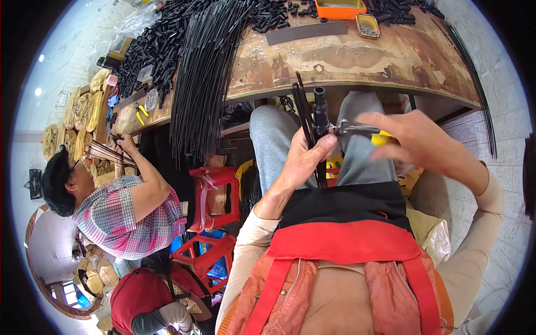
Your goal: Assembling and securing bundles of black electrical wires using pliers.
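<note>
On the left wall a dark hanging piece (pixel 35 183) bears a small pale mark, too tiny to read. The wooden table (pixel 312 67) carries a heap of black fittings (pixel 148 50), a dark flat strip (pixel 307 32), an orange tray (pixel 341 12) and a small dish (pixel 368 36) of metal bits; a thick bundle of long rods (pixel 204 72) droops over its near edge, left of the hands. Further left, a co-worker in a plaid shirt (pixel 131 215) handles thin rods (pixel 113 153), beside red stools (pixel 218 190). Above the wearer's grey-clad knees, the left hand (pixel 306 159) is clamped on several black rods (pixel 302 106) and a black tubular fitting (pixel 320 111), thumb pressed along its near side. The right hand (pixel 416 137), motion-blurred, has its fingers around a yellow-handled metal tool (pixel 357 129), whose tip meets or nearly meets the fitting's right side; how tightly they squeeze, I cannot tell.
</note>
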{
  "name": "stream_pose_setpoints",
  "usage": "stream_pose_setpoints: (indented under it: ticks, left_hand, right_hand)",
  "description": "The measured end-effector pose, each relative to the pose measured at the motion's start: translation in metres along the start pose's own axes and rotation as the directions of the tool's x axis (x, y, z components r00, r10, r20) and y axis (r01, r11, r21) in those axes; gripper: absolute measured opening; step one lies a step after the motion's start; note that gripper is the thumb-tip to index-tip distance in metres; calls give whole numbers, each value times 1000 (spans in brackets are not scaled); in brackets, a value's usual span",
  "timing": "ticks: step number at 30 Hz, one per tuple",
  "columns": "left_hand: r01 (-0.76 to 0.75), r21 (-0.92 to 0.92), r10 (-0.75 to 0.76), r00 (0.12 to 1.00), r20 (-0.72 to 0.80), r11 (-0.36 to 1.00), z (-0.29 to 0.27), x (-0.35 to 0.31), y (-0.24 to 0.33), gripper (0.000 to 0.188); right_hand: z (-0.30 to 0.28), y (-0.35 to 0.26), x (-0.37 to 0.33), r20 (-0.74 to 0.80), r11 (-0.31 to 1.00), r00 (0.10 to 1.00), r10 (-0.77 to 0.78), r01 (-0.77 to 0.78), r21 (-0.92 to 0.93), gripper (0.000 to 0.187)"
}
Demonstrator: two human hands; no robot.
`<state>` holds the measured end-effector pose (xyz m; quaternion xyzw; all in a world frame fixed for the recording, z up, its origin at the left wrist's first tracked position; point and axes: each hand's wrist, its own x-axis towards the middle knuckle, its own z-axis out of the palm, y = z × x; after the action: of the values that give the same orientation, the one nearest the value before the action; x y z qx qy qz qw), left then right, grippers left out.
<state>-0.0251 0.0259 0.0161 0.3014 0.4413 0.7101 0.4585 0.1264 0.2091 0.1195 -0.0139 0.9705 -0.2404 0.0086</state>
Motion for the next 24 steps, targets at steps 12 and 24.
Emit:
stream_pose_setpoints:
  ticks: [12,24]
  left_hand:
    - [33,203,-47,997,65,979,-2,-14,12,10]
    - [113,-68,-108,991,81,991,-1,1,16,56]
  right_hand:
    - [45,-18,-16,-389,995,921,-25,-15,-98,52]
    - [-4,-11,-8,76,963,993,93,-109,246,48]
